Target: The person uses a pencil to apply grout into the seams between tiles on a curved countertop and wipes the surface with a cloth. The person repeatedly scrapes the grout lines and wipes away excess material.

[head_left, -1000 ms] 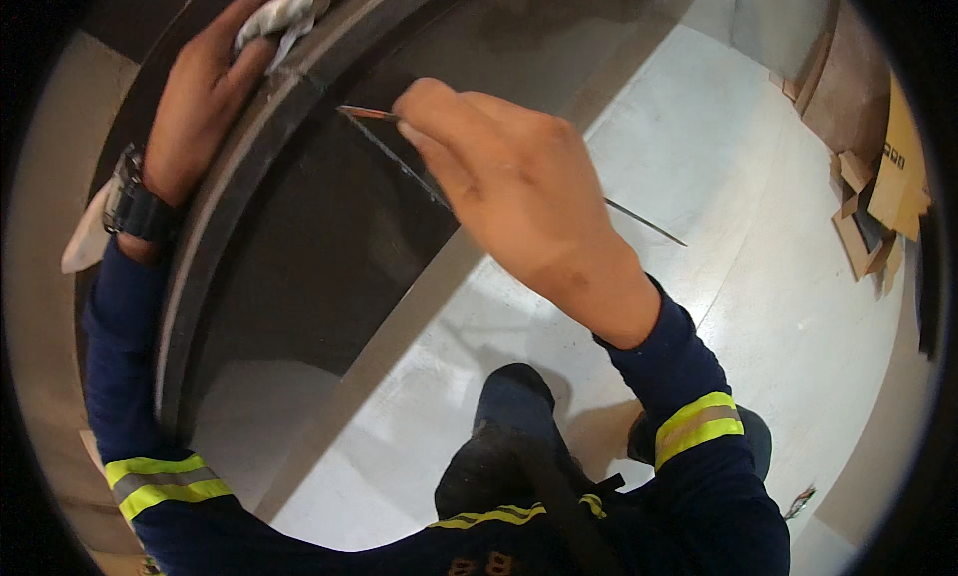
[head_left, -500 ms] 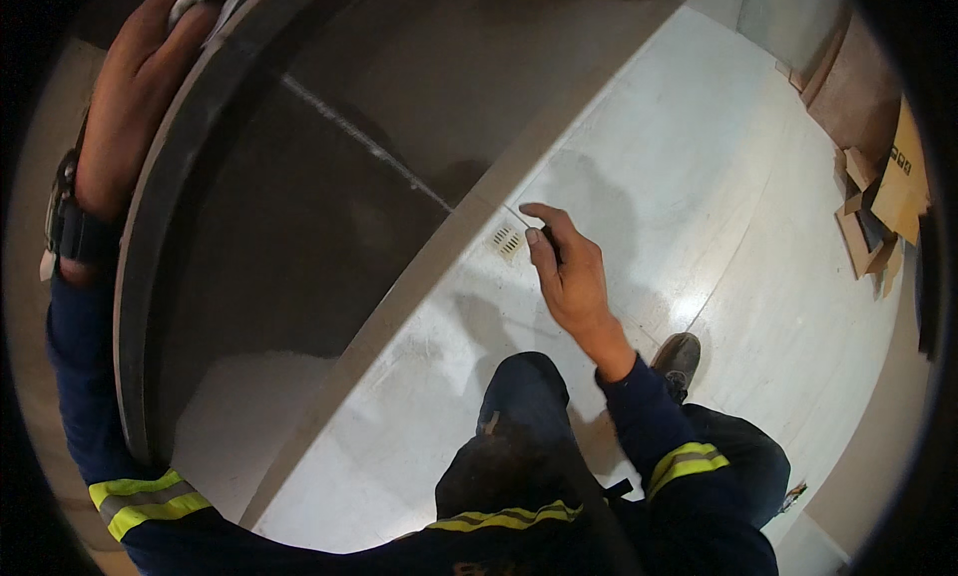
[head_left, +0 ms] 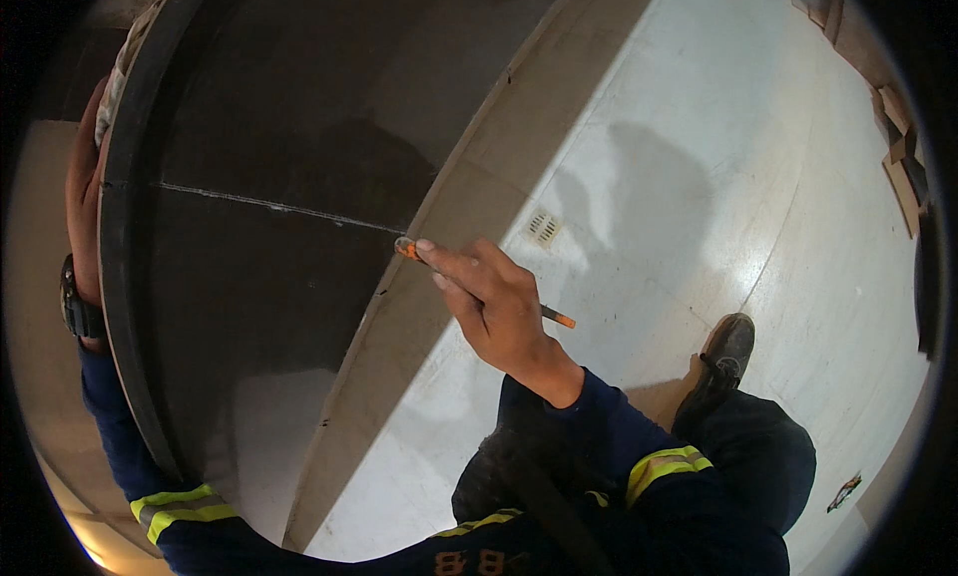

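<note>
With the dark panel [head_left: 279, 97] toward ten o'clock, the right hand [head_left: 504, 312] nearly closed at centre, the left hand [head_left: 84, 212] at nine, its grip too hidden to tell, the pale line [head_left: 269, 205] could be smudged if the slim tool [head_left: 409, 249] pinched in the right is jolted.

Head-worn, the single fisheye camera looks steeply down from fairly near, over the right hand [head_left: 509, 312] and the floor [head_left: 828, 277].

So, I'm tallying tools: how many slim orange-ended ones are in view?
1: the slim tool in the right hand, one end beside the pale line. The left hand is partly hidden; others may be too.
</note>
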Demonstrator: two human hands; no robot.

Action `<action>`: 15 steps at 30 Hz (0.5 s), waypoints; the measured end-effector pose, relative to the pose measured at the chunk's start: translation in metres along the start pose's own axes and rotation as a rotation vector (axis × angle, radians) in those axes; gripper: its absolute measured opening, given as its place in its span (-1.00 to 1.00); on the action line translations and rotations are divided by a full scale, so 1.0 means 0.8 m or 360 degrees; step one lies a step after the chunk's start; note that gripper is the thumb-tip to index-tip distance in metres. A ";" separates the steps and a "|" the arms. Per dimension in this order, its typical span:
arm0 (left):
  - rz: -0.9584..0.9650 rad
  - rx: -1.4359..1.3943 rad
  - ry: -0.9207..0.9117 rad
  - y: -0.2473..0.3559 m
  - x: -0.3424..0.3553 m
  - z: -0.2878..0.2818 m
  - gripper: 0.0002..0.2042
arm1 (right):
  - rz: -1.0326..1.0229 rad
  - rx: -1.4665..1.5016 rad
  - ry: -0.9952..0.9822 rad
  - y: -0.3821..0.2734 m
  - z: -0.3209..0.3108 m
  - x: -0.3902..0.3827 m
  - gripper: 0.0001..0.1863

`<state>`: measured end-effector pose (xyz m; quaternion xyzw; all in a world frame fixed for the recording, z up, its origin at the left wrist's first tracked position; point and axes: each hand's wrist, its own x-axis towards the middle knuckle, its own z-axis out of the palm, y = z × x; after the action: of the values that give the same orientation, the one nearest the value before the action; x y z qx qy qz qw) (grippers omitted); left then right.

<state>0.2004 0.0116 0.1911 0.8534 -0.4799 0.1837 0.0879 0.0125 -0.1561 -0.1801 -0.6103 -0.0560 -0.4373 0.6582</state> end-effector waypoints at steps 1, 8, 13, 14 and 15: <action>0.0001 -0.0005 -0.0010 0.000 0.001 -0.001 -0.43 | -0.0002 -0.0043 0.0014 0.001 -0.003 -0.002 -0.61; 0.0017 -0.0046 -0.0030 -0.007 0.011 0.004 -0.40 | 0.0040 -0.0196 -0.0044 -0.019 0.001 0.034 -0.60; 0.0019 -0.0005 -0.0045 -0.008 0.014 -0.004 -0.38 | -0.0006 -0.0159 -0.0014 -0.015 -0.002 0.025 -0.58; 0.0013 0.0002 -0.0048 -0.008 0.012 -0.005 -0.38 | 0.0014 -0.0128 -0.0048 -0.010 0.000 0.015 -0.58; 0.0010 0.0020 -0.0057 -0.007 0.012 -0.007 -0.38 | -0.0004 -0.0133 -0.0031 -0.002 0.002 0.009 -0.58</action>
<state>0.2082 0.0088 0.1997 0.8555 -0.4829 0.1718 0.0733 0.0166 -0.1581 -0.1743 -0.6414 -0.0450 -0.4340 0.6310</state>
